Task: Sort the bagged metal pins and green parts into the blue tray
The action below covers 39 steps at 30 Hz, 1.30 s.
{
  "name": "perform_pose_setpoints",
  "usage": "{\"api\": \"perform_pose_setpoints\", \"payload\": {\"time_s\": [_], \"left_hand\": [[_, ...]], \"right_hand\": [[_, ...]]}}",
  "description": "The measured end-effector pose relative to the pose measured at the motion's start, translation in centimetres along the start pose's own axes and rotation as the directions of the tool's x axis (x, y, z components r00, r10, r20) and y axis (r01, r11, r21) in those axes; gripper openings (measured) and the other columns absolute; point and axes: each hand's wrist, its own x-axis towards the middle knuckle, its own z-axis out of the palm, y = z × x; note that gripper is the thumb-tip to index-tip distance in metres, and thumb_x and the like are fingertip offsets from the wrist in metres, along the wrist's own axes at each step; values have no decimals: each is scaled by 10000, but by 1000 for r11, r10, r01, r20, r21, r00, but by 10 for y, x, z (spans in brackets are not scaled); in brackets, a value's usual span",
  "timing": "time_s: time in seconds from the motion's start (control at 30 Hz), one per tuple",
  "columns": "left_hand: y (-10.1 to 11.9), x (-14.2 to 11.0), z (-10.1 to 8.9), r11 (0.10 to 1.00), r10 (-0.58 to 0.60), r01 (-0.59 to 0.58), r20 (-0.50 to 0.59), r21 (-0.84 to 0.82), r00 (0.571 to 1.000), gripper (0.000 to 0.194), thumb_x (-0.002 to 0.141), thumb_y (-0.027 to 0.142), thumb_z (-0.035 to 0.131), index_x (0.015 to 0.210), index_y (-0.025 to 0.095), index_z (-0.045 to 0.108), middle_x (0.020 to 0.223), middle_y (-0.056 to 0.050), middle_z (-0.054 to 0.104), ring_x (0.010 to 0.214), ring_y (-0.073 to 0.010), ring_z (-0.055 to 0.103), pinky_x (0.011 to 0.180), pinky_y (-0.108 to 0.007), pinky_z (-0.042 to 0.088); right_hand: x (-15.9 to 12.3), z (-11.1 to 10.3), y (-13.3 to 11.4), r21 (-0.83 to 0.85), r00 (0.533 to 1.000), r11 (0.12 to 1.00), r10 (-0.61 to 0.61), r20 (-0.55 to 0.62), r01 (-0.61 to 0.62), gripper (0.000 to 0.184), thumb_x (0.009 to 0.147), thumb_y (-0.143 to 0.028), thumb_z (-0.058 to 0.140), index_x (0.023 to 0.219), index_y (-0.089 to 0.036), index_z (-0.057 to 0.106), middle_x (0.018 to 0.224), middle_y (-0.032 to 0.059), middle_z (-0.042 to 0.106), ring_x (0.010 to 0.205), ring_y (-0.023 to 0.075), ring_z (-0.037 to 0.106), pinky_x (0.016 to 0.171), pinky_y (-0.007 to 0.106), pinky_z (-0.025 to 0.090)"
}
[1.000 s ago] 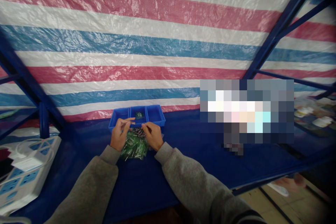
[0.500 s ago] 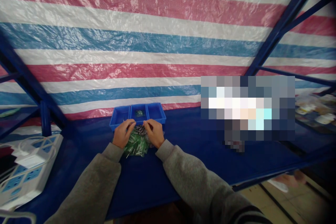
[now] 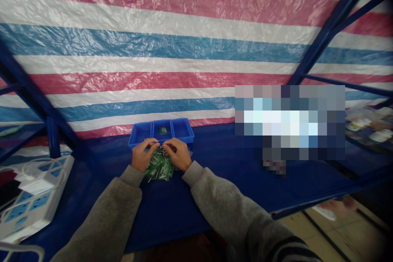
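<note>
My left hand (image 3: pixel 144 154) and my right hand (image 3: pixel 179 154) meet with their fingertips close together, just in front of a blue divided tray (image 3: pixel 182 129). Both are pinched closed; what sits between the fingers is too small to make out. Under and between them lies a heap of small clear and green plastic packets (image 3: pixel 160 167), with thin, dark metallic pieces near its top. In the tray's middle compartment are a few small greenish packets (image 3: pixel 163 130). The left and right compartments show only blue plastic.
On the left stands a white power strip (image 3: pixel 39 204) with cables and a white adapter on it. A striped tarp (image 3: pixel 172 61) hangs behind the blue table (image 3: pixel 166 217). A pixelated patch hides part of the right side; plastic bags (image 3: pixel 365 120) lie beyond it.
My right hand has moved left, bringing its fingertips up to those of my left hand. The heap and tray stay in place; the view has shifted slightly.
</note>
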Motion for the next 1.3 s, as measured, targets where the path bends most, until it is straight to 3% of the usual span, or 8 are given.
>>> {"api": "perform_pose_setpoints", "payload": {"time_s": [0.13, 0.33, 0.43, 0.67, 0.83, 1.07, 1.3], "left_hand": [[-2, -1, -1, 998, -51, 50, -5, -43, 999, 205, 789, 359, 598, 875, 179, 646, 689, 8, 651, 617, -125, 598, 655, -236, 487], [-4, 0, 1, 976, -112, 115, 27, -187, 993, 217, 750, 361, 641, 838, 166, 678, 763, -26, 692, 666, -147, 641, 664, -248, 521], [-2, 1, 1, 960, -147, 154, 49, -234, 988, 206, 767, 357, 620, 789, 161, 677, 657, -7, 671, 557, -126, 609, 571, -227, 504], [5, 2, -5, 997, -62, 60, 47, 58, 997, 280, 846, 343, 520, 656, 161, 615, 514, 33, 545, 489, -85, 497, 511, -200, 381], [8, 0, -6, 996, -35, 31, 48, 85, 998, 349, 863, 322, 493, 562, 158, 556, 489, 29, 515, 484, -85, 481, 537, -210, 382], [1, 0, -1, 986, -81, 81, 7, -143, 997, 181, 802, 337, 585, 803, 172, 661, 790, -30, 671, 722, -151, 622, 680, -250, 499], [10, 4, -4, 943, -137, 129, -5, -306, 991, 152, 874, 313, 475, 886, 168, 520, 1034, -85, 649, 860, -170, 639, 677, -280, 525]], "right_hand": [[0, 1, -1, 3, 999, 999, -35, 23, 35, 210, 878, -324, 502, 816, -194, 654, 727, 16, 601, 661, 132, 533, 647, 239, 404], [1, 2, 2, 12, 999, 1000, 1, -49, 0, 224, 903, -299, 451, 831, -169, 618, 766, 25, 620, 695, 133, 546, 666, 234, 403], [1, 3, 3, 0, 999, 1000, 2, -39, -2, 241, 911, -305, 435, 818, -168, 611, 750, 24, 616, 695, 135, 547, 662, 232, 400], [-1, 4, 0, 14, 1000, 1000, -6, 3, 6, 207, 894, -325, 476, 849, -181, 618, 773, 18, 622, 682, 131, 542, 656, 233, 409], [-1, 2, -1, 9, 999, 999, -44, 5, 44, 203, 897, -299, 480, 802, -180, 614, 744, 10, 603, 680, 125, 532, 651, 230, 396], [1, 3, 2, -54, 999, 998, -36, 17, 37, 274, 914, -305, 448, 723, -180, 600, 686, 9, 585, 656, 126, 528, 634, 228, 375], [1, 5, 8, -118, 999, 992, 34, -7, -34, 322, 937, -314, 391, 773, -180, 634, 720, 24, 632, 667, 134, 553, 641, 231, 380]]}}
